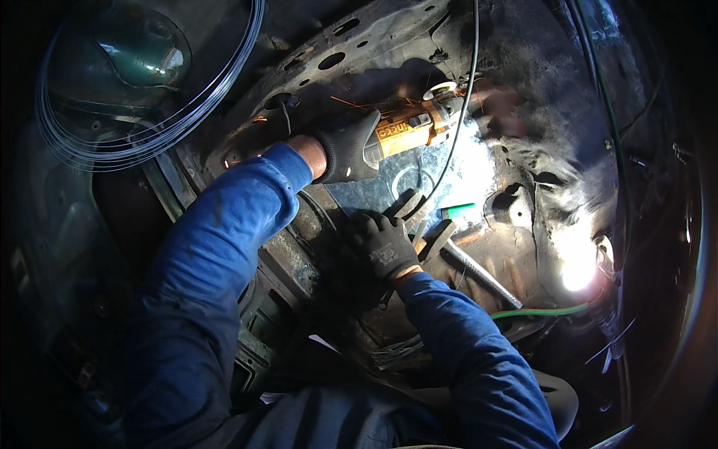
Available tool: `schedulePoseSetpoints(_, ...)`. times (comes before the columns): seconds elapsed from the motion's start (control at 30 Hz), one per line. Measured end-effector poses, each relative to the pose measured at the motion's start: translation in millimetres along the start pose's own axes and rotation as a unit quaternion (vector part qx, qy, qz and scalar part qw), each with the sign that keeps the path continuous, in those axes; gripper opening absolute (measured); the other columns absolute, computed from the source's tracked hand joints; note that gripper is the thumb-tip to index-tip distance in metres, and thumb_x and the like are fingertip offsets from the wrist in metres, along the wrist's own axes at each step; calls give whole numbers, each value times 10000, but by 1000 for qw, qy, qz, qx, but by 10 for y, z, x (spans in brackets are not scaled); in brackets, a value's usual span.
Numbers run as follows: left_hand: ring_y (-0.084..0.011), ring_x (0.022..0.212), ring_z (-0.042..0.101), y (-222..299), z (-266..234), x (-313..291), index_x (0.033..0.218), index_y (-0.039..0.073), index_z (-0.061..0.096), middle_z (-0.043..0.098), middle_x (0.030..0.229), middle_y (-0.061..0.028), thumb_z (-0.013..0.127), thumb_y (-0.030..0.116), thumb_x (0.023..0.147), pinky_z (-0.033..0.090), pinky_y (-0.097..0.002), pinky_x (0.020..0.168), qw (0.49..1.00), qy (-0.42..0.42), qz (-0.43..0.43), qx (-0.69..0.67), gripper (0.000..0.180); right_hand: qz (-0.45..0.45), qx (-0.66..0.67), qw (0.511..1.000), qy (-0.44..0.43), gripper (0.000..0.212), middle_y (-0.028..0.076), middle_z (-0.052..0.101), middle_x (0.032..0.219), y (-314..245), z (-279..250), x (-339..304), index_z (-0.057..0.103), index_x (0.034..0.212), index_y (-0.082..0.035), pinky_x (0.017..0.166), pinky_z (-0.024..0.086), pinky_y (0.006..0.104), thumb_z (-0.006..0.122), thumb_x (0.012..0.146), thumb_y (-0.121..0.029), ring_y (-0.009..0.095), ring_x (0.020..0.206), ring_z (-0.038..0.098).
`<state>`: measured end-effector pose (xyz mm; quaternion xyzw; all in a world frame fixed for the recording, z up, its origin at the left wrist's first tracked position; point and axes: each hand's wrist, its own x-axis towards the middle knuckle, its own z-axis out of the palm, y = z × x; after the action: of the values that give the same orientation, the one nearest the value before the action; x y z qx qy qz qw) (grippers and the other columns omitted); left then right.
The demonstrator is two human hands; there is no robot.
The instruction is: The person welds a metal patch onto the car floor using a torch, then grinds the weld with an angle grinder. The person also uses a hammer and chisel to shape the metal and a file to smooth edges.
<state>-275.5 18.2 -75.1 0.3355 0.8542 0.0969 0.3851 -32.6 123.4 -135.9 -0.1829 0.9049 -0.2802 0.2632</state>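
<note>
My left hand [350, 150], in a black glove, is closed around the body of a yellow and black angle grinder [407, 135]. The grinder's pale disc [440, 90] is up against the dark car body metal, and orange sparks fly off to the left. Below it lies a bright sheet metal patch [381, 178]. My right hand [383, 243], gloved in dark grey, rests at the patch's lower edge with fingers stretched out. Right by those fingers are dark tool parts and a hammer-like tool with a shiny metal handle [485, 275]. A green cylinder [459, 211] lies near it.
A coil of thin wire [153, 153] hangs at the upper left. A grey cable [465, 97] crosses in front of the grinder. A glaring work lamp [580, 262] stands at the right, near a green hose [542, 311]. Bare welding-rod-like wires [396, 352] lie below my right hand.
</note>
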Motion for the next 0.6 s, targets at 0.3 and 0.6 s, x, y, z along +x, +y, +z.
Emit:
schedulePoseSetpoints(0.3, -407, 1277, 611, -80, 81, -35, 1517, -60, 403, 609, 1355, -294, 810, 390, 820, 485, -481, 1099, 1000, 9, 1, 0, 924, 2, -9, 1000, -12, 457, 158, 518, 1507, -23, -7, 14, 582, 1471, -192, 1111, 399, 582, 508, 1048, -347, 360, 1344, 510)
schedulePoseSetpoints(0.6, -423, 1208, 642, 2, -20, 5, 1481, -53, 433, 635, 1282, -296, 812, 355, 813, 528, -476, 1036, 1000, 14, 28, -3, 869, 4, -19, 1000, -20, 469, 164, 503, 1528, 14, 55, 9, 583, 1471, -196, 1099, 399, 578, 525, 1022, -321, 364, 1319, 517)
